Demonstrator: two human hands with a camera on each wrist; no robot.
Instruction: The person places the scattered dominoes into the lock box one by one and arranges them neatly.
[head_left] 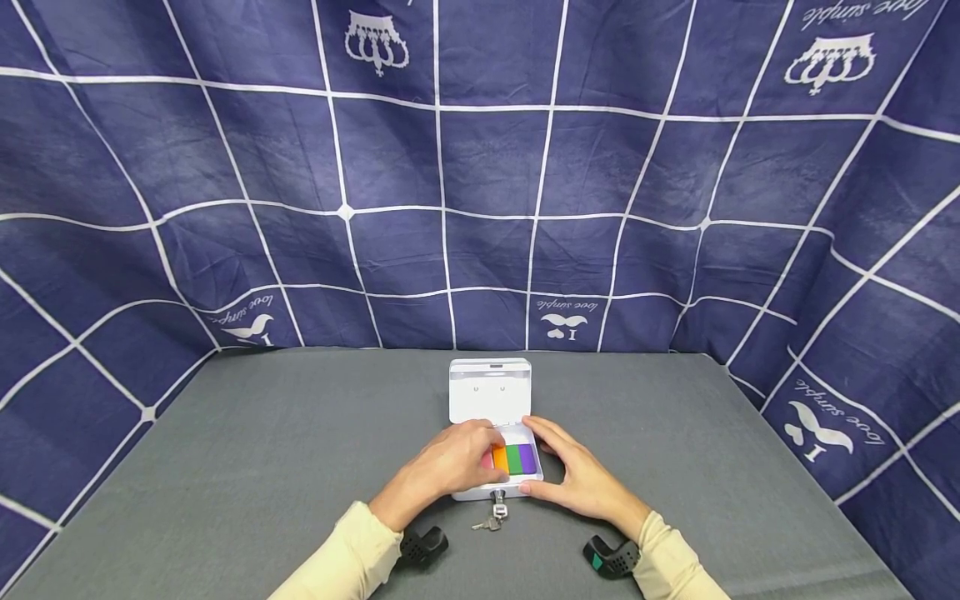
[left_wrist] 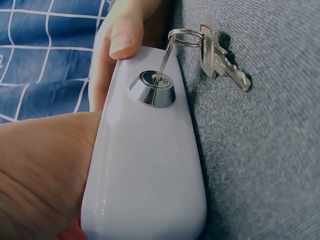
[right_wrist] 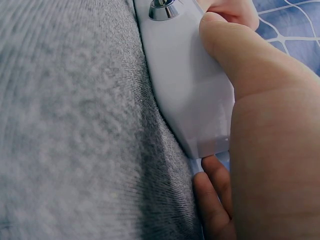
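A white metal cash box (head_left: 467, 493) stands on the grey surface, its lid (head_left: 491, 392) raised. Inside lies a row of coloured blocks: pink (head_left: 487, 460), orange (head_left: 500, 460), green (head_left: 513, 459) and purple (head_left: 528, 458). My left hand (head_left: 456, 457) reaches over the box's left side; its thumb and fingertips pinch the orange block at opposite ends, though the hand partly hides the contact. My right hand (head_left: 581, 475) grips the box's right end, thumb on the front rim (right_wrist: 214, 31), fingers round the side. Keys (left_wrist: 215, 55) hang from the front lock (left_wrist: 156, 89).
Grey cloth (head_left: 300, 467) covers the table around the box. A dark blue curtain with white lines (head_left: 487, 167) rises behind and at both sides. Black bands (head_left: 423, 548) are worn at both wrists, beside the cream sleeves (head_left: 345, 550).
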